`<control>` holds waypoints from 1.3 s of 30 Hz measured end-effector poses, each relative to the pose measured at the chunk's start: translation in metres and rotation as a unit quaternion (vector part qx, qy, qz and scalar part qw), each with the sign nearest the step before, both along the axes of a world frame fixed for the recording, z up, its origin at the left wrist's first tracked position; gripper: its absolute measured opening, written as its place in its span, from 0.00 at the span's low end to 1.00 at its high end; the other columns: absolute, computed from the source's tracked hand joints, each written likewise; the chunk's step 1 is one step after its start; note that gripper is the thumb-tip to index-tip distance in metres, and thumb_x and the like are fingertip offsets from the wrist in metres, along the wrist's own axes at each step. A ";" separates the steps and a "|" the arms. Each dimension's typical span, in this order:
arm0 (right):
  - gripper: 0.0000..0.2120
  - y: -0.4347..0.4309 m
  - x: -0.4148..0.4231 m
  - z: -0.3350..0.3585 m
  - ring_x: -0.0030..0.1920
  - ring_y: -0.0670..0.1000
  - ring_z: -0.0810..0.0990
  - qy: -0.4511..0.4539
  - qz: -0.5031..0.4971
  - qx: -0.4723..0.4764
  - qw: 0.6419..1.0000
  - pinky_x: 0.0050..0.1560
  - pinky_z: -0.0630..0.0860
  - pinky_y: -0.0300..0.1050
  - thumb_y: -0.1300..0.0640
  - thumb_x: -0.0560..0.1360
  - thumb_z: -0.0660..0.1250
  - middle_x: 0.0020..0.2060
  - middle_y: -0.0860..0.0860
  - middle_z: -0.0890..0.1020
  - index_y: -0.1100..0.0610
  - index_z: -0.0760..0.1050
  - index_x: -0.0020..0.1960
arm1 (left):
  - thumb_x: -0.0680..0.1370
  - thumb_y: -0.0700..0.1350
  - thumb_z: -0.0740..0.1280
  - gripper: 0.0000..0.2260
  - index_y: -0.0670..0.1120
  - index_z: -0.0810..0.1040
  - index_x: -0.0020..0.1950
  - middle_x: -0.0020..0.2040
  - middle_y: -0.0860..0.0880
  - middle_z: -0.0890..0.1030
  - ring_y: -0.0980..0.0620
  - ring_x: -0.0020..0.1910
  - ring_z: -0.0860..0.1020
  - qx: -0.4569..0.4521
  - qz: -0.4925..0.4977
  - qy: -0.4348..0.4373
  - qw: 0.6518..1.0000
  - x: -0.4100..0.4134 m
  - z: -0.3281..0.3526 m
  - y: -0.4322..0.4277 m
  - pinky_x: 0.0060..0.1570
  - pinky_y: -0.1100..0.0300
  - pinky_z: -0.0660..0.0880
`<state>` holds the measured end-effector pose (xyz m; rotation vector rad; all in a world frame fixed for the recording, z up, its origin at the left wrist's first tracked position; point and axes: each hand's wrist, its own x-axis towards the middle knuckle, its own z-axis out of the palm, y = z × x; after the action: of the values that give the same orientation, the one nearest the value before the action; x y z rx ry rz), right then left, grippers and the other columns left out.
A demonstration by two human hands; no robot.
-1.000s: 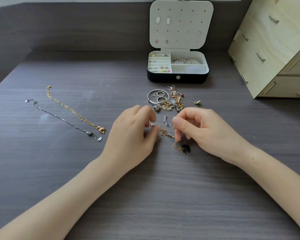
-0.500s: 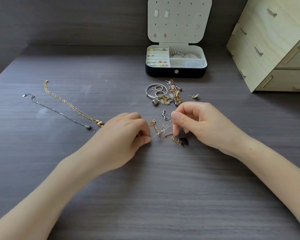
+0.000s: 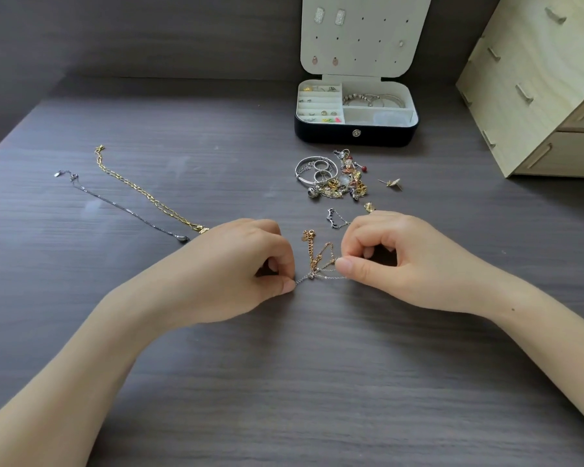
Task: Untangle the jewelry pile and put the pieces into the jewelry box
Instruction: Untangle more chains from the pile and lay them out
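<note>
- The knot of fine chains lies on the table in the gap between the two hands, a thin silver strand stretched from one to the other and a gold chain looping away from it, farther from the person.
- The left hand has its fingers curled, thumb and forefinger pinching the silver strand at the knot's left end.
- The right hand is curled too, and its thumb and forefinger pinch the chains at the right end.
- Just beyond the right hand's knuckles lie a small dark silver piece and a gold leaf-shaped bit.
- Farther out from both hands sits the jewelry pile: silver bangles and rings, gold pieces and red beads, bunched together.
- A loose gold stud lies to the pile's right.
- Beyond the pile stands the jewelry box, lid upright with earrings pinned in it, trays holding small pieces and bracelets.
- Out past the left hand, a gold necklace and a silver necklace lie stretched side by side, their near ends close to the left hand's knuckles.
- Far beyond the right hand, to its outer side, stands a wooden drawer unit.
</note>
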<state>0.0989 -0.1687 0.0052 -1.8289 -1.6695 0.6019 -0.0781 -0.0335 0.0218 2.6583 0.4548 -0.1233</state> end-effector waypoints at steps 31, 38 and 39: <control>0.13 -0.004 0.004 0.005 0.46 0.48 0.73 0.013 0.066 -0.028 0.997 0.51 0.69 0.44 0.43 0.69 0.68 0.38 0.43 0.79 0.49 0.71 0.32 | 0.76 0.47 0.67 0.08 0.51 0.76 0.36 0.25 0.59 0.74 0.62 0.26 0.70 -0.180 0.204 -0.079 0.959 0.015 -0.009 -0.006 0.28 0.71 0.65; 0.13 -0.005 0.006 0.008 0.52 0.44 0.70 0.031 0.114 -0.075 0.990 0.52 0.64 0.34 0.41 0.63 0.72 0.47 0.40 0.76 0.46 0.71 0.31 | 0.76 0.46 0.66 0.07 0.49 0.75 0.38 0.31 0.55 0.76 0.60 0.29 0.71 -0.129 0.200 -0.079 0.968 0.014 -0.007 -0.010 0.31 0.68 0.65; 0.13 -0.005 0.007 0.009 0.54 0.45 0.70 0.030 0.124 -0.085 0.988 0.54 0.64 0.35 0.41 0.63 0.72 0.49 0.39 0.76 0.46 0.72 0.31 | 0.77 0.47 0.66 0.07 0.50 0.74 0.39 0.33 0.55 0.76 0.59 0.30 0.71 -0.120 0.200 -0.075 0.970 0.014 -0.007 -0.011 0.34 0.65 0.67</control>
<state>0.1058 -0.1741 0.0144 -1.7097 -1.8678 0.9209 -0.0638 -0.0443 0.0143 2.2694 0.8543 0.1380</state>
